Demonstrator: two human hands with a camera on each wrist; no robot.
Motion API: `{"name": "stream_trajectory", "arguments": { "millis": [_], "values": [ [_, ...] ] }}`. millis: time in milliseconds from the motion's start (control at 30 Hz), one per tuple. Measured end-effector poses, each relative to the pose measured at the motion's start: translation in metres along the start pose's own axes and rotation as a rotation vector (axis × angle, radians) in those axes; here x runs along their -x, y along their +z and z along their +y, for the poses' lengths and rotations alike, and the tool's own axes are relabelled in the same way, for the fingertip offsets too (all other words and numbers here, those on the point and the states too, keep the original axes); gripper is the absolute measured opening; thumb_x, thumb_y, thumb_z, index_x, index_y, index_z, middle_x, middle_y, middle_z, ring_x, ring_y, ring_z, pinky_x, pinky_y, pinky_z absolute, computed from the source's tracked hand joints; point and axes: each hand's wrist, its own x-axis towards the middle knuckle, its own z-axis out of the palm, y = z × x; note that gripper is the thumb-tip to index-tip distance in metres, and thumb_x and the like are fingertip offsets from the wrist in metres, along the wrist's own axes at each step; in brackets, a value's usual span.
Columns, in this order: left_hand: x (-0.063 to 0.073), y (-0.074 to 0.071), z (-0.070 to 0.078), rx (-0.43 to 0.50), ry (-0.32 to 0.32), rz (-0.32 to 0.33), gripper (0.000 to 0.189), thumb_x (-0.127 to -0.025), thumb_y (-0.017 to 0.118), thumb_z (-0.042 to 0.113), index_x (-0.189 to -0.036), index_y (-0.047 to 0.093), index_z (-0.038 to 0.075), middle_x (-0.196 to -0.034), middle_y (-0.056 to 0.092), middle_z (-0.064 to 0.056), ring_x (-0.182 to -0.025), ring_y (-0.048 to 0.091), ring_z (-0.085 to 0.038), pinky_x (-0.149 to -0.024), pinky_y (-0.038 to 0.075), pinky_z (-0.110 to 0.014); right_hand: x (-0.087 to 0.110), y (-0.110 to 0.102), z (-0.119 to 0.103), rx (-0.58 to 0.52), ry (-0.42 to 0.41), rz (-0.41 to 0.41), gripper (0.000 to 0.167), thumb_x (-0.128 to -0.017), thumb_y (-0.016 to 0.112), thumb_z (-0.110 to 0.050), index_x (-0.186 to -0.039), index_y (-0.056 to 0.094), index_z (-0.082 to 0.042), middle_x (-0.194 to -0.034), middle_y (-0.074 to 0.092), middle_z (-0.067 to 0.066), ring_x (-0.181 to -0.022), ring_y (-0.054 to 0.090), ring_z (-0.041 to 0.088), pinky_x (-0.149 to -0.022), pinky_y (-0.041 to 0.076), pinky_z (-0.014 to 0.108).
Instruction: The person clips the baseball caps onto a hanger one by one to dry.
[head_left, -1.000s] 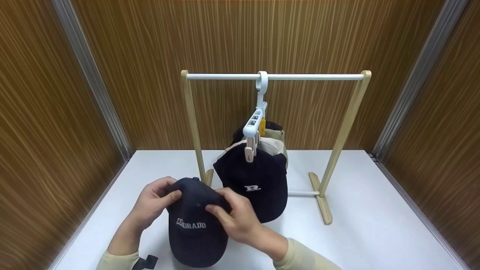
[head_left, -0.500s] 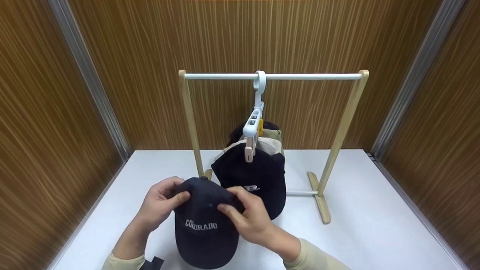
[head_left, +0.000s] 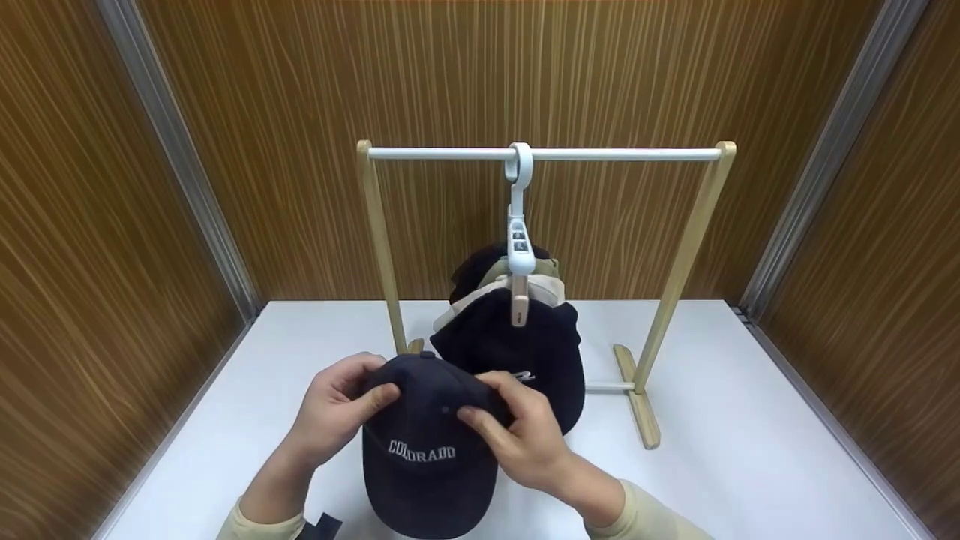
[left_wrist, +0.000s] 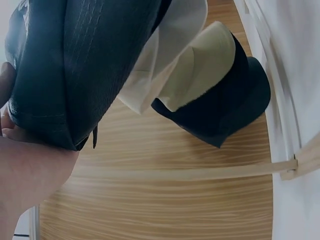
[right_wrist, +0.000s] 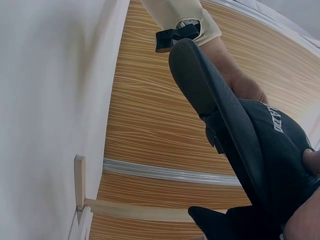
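Note:
A dark navy baseball cap (head_left: 427, 480) lettered COLORADO is held up in front of the rack, brim down. My left hand (head_left: 339, 409) pinches its crown on the left, thumb on the front and the other fingers behind. On the right side, my right hand (head_left: 525, 435) grips the crown the same way. Just behind hangs a black cap (head_left: 517, 337) with a white letter, clipped by a clothespin (head_left: 519, 301) on a white hanger (head_left: 520, 247). In the left wrist view, cream, khaki and dark caps (left_wrist: 200, 65) hang in a row beyond.
The hanger hooks over the white bar (head_left: 622, 154) of a wooden-legged rack (head_left: 684, 262). The rack stands on a white table (head_left: 750, 435). Wood-patterned panels (head_left: 450, 75) enclose the back and both sides.
Both hands have carried the navy cap rightward, so it now overlaps the hanging black cap more in view. The hanger has swung, its front end now pointing more straight forward.

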Motion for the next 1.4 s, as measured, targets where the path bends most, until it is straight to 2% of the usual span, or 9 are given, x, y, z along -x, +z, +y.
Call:
{"name": "stream_trajectory", "arguments": {
  "millis": [433, 767, 933, 1267, 1400],
  "values": [
    [-0.008, 0.023, 0.009, -0.046, 0.098, 0.018, 0.020, -0.099, 0.074, -0.012, -0.115, 0.076, -0.001, -0.098, 0.072, -0.010, -0.083, 0.069, -0.018, -0.075, 0.060, -0.028, 0.002, -0.020, -0.003, 0.007, -0.052, 0.029, 0.030, -0.098, 0.078, 0.010, -0.124, 0.070, -0.004, -0.112, 0.078, 0.011, -0.090, 0.075, 0.027, -0.078, 0.062, 0.029],
    [-0.016, 0.044, 0.010, -0.068, 0.155, 0.046, 0.021, -0.096, 0.078, -0.011, -0.113, 0.077, 0.002, -0.095, 0.072, -0.011, -0.085, 0.066, -0.019, -0.078, 0.057, -0.028, 0.004, -0.041, -0.006, 0.052, -0.107, 0.052, 0.042, -0.090, 0.079, 0.018, -0.125, 0.070, -0.003, -0.111, 0.078, 0.011, -0.091, 0.074, 0.022, -0.079, 0.060, 0.027],
    [-0.022, 0.055, 0.010, -0.072, 0.153, 0.059, 0.019, -0.097, 0.080, -0.007, -0.111, 0.077, 0.006, -0.096, 0.072, -0.009, -0.085, 0.066, -0.019, -0.075, 0.058, -0.029, 0.005, -0.050, -0.005, 0.045, -0.106, 0.074, 0.042, -0.087, 0.079, 0.021, -0.123, 0.071, 0.000, -0.110, 0.078, 0.013, -0.092, 0.074, 0.022, -0.081, 0.060, 0.025],
    [-0.032, 0.072, 0.008, -0.077, 0.206, 0.067, 0.021, -0.096, 0.082, -0.007, -0.111, 0.077, 0.006, -0.096, 0.069, -0.011, -0.086, 0.065, -0.020, -0.075, 0.058, -0.028, 0.008, -0.064, 0.001, 0.063, -0.123, 0.109, 0.046, -0.082, 0.078, 0.026, -0.122, 0.071, 0.004, -0.108, 0.076, 0.017, -0.089, 0.073, 0.019, -0.078, 0.060, 0.023],
    [-0.035, 0.077, 0.008, -0.077, 0.225, 0.072, 0.021, -0.095, 0.083, -0.007, -0.111, 0.077, 0.006, -0.096, 0.070, -0.011, -0.086, 0.064, -0.020, -0.075, 0.057, -0.029, 0.009, -0.067, 0.000, 0.054, -0.086, 0.123, 0.043, -0.085, 0.077, 0.024, -0.122, 0.072, 0.003, -0.109, 0.076, 0.014, -0.089, 0.074, 0.018, -0.077, 0.061, 0.024]
  ]
}}
